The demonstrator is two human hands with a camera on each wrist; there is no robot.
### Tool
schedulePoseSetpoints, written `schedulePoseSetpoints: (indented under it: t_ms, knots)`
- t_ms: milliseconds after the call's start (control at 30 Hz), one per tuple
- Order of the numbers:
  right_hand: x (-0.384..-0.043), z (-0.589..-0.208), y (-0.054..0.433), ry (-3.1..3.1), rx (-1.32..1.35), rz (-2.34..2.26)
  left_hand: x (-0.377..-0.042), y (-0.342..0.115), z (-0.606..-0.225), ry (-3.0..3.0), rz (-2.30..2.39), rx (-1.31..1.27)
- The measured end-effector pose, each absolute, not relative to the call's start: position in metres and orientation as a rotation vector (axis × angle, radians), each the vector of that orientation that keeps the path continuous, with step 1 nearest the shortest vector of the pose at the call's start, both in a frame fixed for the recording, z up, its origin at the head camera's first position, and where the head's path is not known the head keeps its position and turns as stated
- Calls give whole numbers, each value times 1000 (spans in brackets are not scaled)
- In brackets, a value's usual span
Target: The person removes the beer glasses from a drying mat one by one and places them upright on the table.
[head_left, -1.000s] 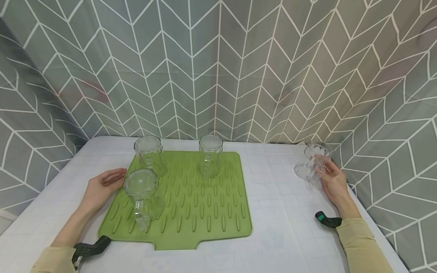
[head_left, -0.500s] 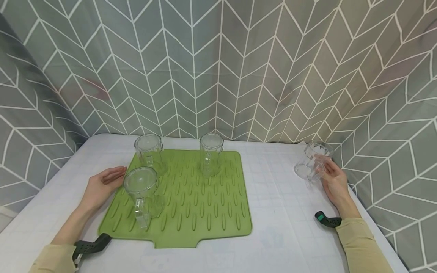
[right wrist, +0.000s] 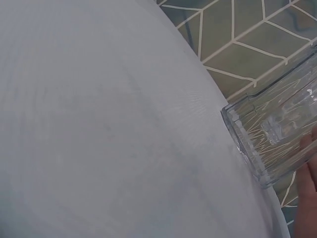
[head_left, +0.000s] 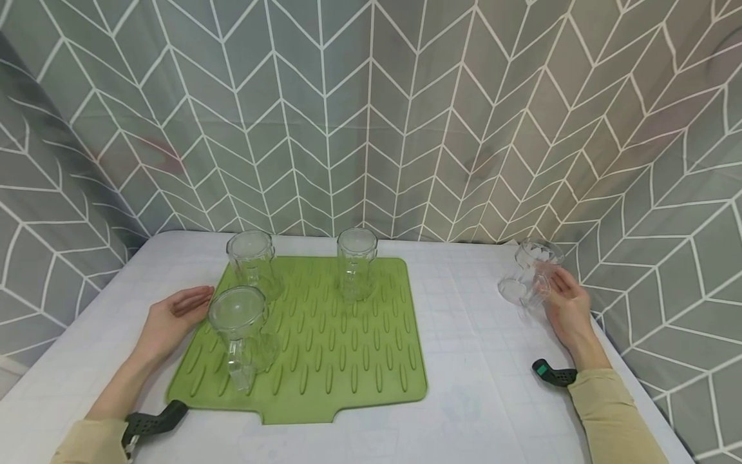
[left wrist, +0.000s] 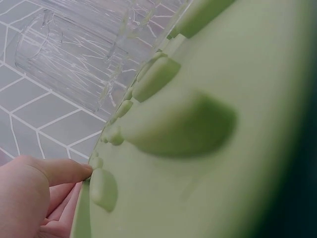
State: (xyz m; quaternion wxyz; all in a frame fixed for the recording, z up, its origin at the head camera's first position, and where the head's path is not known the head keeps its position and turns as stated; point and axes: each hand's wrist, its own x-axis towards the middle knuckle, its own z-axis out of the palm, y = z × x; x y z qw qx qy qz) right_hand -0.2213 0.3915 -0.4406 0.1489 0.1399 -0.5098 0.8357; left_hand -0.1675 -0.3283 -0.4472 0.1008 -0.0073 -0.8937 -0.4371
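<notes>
At the right end of the table my right hand (head_left: 568,306) holds a clear glass mug (head_left: 518,287) by its near right side, its handle turned toward me. The mug stands upright, and part of the fingers shows through its wall. In the right wrist view its base (right wrist: 247,148) is at the tablecloth. My left hand (head_left: 174,319) lies at the left edge of a green ridged drying mat (head_left: 324,393), fingers loosely bent. Up close, the thumb (left wrist: 72,171) meets the mat's rim. Three more glass mugs stand on the mat: front left (head_left: 239,309), back left (head_left: 252,258), back middle (head_left: 357,258).
A white cloth covers the table (head_left: 464,361). Grey curtains (head_left: 394,129) with a white chevron pattern hang behind it and along both sides. Each wrist wears a black camera mount, one on the left (head_left: 153,422) and one on the right (head_left: 555,374).
</notes>
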Motion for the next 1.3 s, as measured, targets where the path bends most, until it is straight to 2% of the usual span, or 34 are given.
schedulePoseSetpoints:
  t_ms: [633, 967, 1300]
  knots:
    - [-221, -398, 381, -1029, 517, 2343, -167, -327, -446, -2640, -1285, -36]
    - [-213, -362, 356, -1228, 450, 2159, -166, -328, -447, -2632, -1290, -33]
    - [-205, -345, 333, -1367, 483, 2090, -166, -327, -446, -2628, -1298, -36]
